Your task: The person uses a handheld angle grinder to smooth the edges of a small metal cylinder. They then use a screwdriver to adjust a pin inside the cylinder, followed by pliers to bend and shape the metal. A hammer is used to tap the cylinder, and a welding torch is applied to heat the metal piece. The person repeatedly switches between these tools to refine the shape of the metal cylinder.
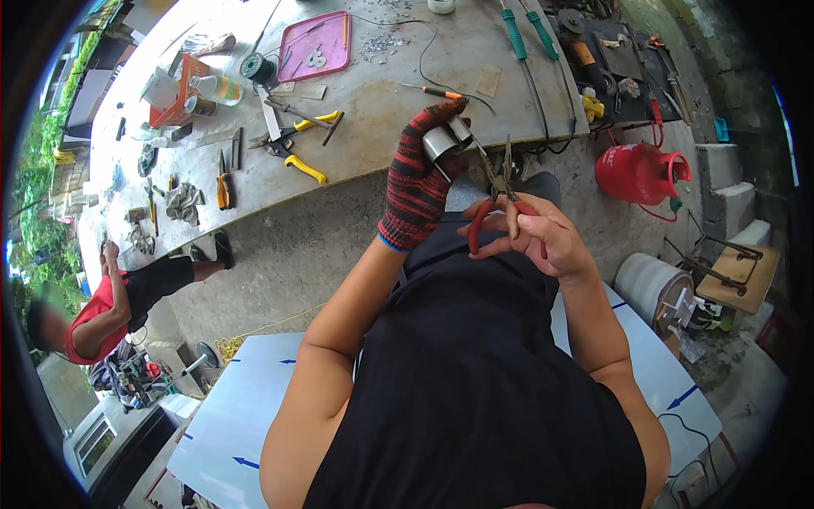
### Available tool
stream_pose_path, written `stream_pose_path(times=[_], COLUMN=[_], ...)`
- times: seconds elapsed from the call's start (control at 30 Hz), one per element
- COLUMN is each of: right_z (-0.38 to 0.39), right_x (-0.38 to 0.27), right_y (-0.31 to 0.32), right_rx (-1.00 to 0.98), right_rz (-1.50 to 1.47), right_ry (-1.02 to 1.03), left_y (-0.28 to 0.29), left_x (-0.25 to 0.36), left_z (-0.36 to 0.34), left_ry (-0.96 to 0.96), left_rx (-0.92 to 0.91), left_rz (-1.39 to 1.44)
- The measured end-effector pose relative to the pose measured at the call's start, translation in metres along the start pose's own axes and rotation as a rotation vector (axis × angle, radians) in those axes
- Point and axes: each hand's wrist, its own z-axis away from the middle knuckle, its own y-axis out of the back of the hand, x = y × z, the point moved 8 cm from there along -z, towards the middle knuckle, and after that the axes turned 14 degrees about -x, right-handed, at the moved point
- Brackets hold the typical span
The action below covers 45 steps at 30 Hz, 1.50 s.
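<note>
Left hand, in striped red-and-black glove, curled round silver curved metal piece; piece held up at near edge of desk. Right hand, bare, grasps red-handled pliers at piece's 4 o'clock; handles spread, jaws parted, tips pointing toward 12. One tip close to piece; contact cannot be told.

From piece, on desk: orange-and-black-handled tool at 12, pink tray at 10, yellow-handled snips at 9. Red gas cylinder on floor at 3.
</note>
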Motion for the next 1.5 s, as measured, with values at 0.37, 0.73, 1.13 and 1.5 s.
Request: stream_pose_path(times=[0.37,0.73,1.13,1.5], right_z=[-0.007,-0.005,-0.005,0.0], right_x=[0.001,0.0,0.006,0.011], right_y=[-0.007,-0.011,-0.005,-0.001], right_rx=[-0.04,-0.057,0.047,0.075], right_rz=[-0.09,-0.082,-0.083,-0.064], right_ry=[-0.009,-0.064,-0.078,-0.065], left_y=[-0.008,-0.008,-0.011,-0.01], left_x=[-0.004,-0.009,-0.013,-0.012], left_z=[0.0,0.003,0.005,0.007], left_ry=[0.034,0.05,0.05,0.059], left_rx=[-0.017,-0.02,-0.028,-0.008], left_rz=[0.15,0.244,0.285,0.114])
